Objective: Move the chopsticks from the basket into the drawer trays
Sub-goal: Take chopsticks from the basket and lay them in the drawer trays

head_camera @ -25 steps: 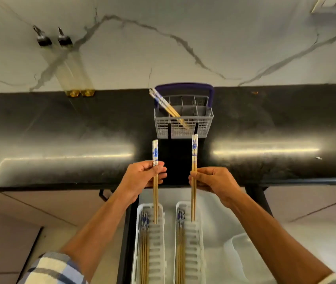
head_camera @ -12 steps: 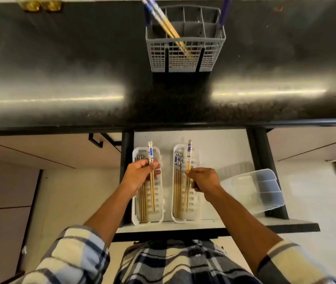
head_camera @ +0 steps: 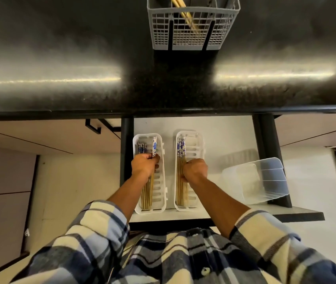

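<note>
The left hand (head_camera: 145,166) is closed around a pair of blue-and-white-topped chopsticks (head_camera: 154,146), whose decorated ends project beyond the fingers while the wooden shafts run back beneath the palm, low over the left tray (head_camera: 162,181). The right hand (head_camera: 195,170) is curled knuckles-up over the right tray (head_camera: 199,144), pressed against the chopsticks in the right tray (head_camera: 180,148); whether it holds a pair of its own cannot be told, as the fingers are hidden beneath the hand. Both white slotted trays lie side by side, apart, on the pale floor of the open drawer (head_camera: 224,132), each already holding several chopsticks along its left side. A clear plastic container (head_camera: 255,180) lies tilted at the right end of the drawer, well apart from the trays. On the black countertop (head_camera: 60,58) above, the grey cutlery basket (head_camera: 192,23) retains at least 2 chopsticks (head_camera: 183,12) leaning in a left compartment. Assessment: the step in hand is the deposit, with both hands down at tray level and the left pair not yet released. The task appears partly complete, given the stock remaining in the basket. The next move calls for easing the fingers open so the pair settles parallel to those already laid, then withdrawing upward without disturbing them and reaching to the basket.
</note>
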Demonstrator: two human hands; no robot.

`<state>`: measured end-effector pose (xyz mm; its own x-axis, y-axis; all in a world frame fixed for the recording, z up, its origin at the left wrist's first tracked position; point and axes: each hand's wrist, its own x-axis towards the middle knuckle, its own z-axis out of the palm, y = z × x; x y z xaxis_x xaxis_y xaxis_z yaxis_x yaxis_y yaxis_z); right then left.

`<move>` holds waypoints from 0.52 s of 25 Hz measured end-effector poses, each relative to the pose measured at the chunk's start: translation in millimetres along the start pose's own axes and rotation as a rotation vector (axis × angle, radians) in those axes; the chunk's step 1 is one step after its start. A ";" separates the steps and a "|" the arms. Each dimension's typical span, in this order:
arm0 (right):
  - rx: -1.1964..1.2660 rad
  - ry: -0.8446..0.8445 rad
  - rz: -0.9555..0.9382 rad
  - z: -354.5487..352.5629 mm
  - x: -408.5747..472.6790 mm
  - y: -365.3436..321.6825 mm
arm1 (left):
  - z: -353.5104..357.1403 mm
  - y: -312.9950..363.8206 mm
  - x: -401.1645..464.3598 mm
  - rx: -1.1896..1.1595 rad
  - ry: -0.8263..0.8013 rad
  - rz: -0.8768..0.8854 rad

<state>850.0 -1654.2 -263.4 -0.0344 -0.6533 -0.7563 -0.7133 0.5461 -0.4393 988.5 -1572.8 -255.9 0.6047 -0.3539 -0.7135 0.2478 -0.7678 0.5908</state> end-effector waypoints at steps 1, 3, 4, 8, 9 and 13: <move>-0.035 0.021 -0.007 5.2 2.7 2.6 | 3.1 -0.6 0.4 0.024 0.024 -0.008; -0.089 0.052 -0.002 14.6 13.2 9.1 | 8.7 -2.5 2.5 0.053 0.059 -0.036; -0.094 0.069 0.012 17.2 17.5 10.9 | 10.7 -3.4 4.2 0.071 0.070 -0.052; -0.101 0.112 0.015 11.4 2.0 -2.0 | 15.3 -3.6 9.5 0.139 0.124 -0.095; -0.110 0.114 0.021 10.6 -0.1 -2.8 | 16.2 -3.9 10.2 0.155 0.134 -0.095; -0.122 0.107 0.049 12.5 -1.6 -2.1 | 18.2 -2.9 11.1 0.179 0.150 -0.108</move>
<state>860.3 -1647.7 -267.3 -0.1405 -0.6833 -0.7165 -0.7885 0.5149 -0.3364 980.8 -1584.2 -272.4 0.6907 -0.1922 -0.6972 0.1868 -0.8839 0.4287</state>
